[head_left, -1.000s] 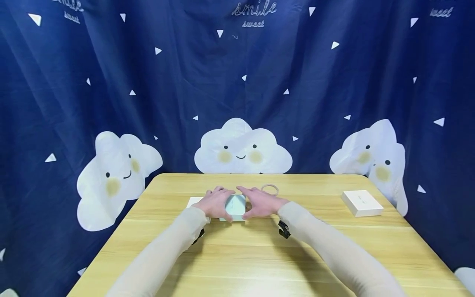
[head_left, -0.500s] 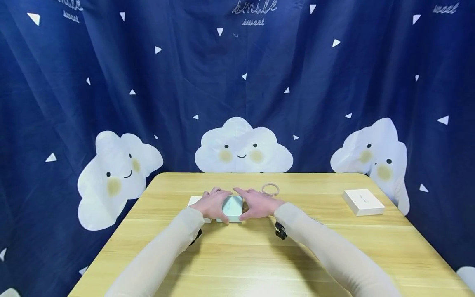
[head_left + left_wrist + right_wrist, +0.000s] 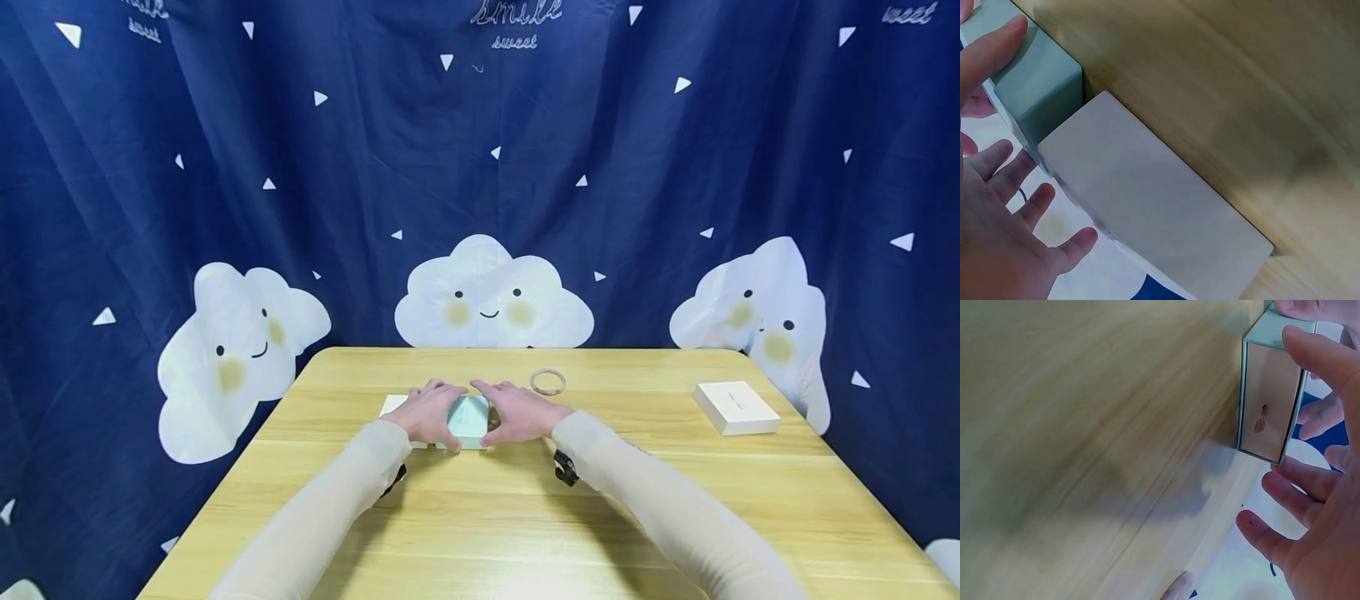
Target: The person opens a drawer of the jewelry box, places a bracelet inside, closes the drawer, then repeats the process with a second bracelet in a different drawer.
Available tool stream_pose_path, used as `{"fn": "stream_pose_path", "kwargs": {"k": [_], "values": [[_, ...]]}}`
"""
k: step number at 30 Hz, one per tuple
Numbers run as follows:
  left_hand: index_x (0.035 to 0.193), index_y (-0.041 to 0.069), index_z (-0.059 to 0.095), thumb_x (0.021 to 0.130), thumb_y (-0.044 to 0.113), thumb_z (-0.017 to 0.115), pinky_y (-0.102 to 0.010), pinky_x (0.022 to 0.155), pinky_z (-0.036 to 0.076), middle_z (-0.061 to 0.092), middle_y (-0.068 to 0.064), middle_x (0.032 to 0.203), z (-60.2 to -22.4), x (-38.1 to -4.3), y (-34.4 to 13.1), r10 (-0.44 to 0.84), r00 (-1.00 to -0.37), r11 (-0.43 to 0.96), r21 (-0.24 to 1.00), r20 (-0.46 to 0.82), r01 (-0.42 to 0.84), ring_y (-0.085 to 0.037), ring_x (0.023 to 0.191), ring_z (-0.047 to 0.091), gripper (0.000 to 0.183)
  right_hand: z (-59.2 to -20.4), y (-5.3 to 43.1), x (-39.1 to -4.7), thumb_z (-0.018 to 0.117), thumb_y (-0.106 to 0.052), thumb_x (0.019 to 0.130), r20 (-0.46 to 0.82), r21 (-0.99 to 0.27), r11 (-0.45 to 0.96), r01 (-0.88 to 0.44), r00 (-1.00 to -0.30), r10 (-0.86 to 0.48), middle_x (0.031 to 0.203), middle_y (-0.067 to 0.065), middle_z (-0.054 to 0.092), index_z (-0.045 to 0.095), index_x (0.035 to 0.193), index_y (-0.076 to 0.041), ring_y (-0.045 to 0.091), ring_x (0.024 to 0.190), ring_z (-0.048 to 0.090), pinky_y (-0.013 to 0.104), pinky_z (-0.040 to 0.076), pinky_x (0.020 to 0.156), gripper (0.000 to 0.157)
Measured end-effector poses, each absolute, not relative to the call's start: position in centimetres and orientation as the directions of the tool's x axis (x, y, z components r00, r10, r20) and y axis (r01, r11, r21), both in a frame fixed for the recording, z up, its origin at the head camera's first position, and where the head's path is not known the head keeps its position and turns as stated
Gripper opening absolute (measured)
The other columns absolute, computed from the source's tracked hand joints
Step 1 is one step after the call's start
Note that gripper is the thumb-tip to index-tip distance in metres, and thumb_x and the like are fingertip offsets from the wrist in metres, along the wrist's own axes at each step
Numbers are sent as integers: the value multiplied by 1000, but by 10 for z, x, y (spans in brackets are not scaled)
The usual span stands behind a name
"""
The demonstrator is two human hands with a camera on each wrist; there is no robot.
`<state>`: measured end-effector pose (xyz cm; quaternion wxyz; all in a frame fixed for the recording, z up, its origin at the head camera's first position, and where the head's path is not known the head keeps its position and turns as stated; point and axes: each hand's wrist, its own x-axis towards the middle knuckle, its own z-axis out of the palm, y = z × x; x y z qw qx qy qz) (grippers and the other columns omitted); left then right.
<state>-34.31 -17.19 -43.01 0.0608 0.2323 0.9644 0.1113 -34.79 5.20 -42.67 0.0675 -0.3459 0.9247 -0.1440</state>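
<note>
Between my two hands a mint green box point(image 3: 468, 422) rests on the table. My left hand point(image 3: 431, 414) holds its left part, thumb on the front face and index finger at the back edge. From the other side my right hand point(image 3: 521, 412) grips it the same way. The right wrist view shows the box's pinkish drawer end point(image 3: 1267, 381) with a small brown pull tab point(image 3: 1260, 420). A white box point(image 3: 1160, 187) stands against the green box's left end, partly hidden by my left hand in the head view. The other fingers of both hands are spread.
A pale pink ring-shaped band point(image 3: 548, 382) lies behind my right hand. Another white box point(image 3: 737, 408) sits at the right side of the wooden table point(image 3: 480, 517). A dark blue curtain point(image 3: 360, 167) with clouds hangs behind the table's far edge.
Both hands have moved slightly left with the green box, bringing it closer to the white box. Over the last half second they have hardly moved.
</note>
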Motion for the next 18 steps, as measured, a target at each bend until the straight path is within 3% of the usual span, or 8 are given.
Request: {"fn": "stream_pose_path", "kwargs": {"k": [7, 11, 18], "values": [[154, 20, 42, 62, 41, 92, -50, 103, 37, 54, -1, 146, -429, -343, -171, 469, -880, 862, 251, -70, 440, -22, 134, 41, 107, -429, 54, -348, 77, -58, 81, -7, -299, 719, -627, -752, -659, 148, 8, 53, 19, 162, -26, 27, 129, 54, 43, 52, 97, 105], [155, 20, 40, 65, 50, 89, -56, 105, 36, 52, -2, 148, -425, -341, -170, 479, -874, 859, 251, -86, 446, -24, 137, 39, 107, -429, 56, -347, 77, -59, 81, 6, -294, 711, -639, -745, -667, 146, 8, 55, 20, 162, -25, 26, 127, 55, 42, 53, 96, 105], [157, 29, 37, 85, 65, 65, -69, 110, 28, 46, -4, 154, -422, -342, -165, 474, -876, 856, 281, -93, 434, -29, 143, 36, 86, -428, 62, -344, 78, -61, 79, 16, -308, 695, -650, -733, -680, 145, 7, 57, 21, 162, -26, 27, 129, 54, 47, 52, 99, 106]]}}
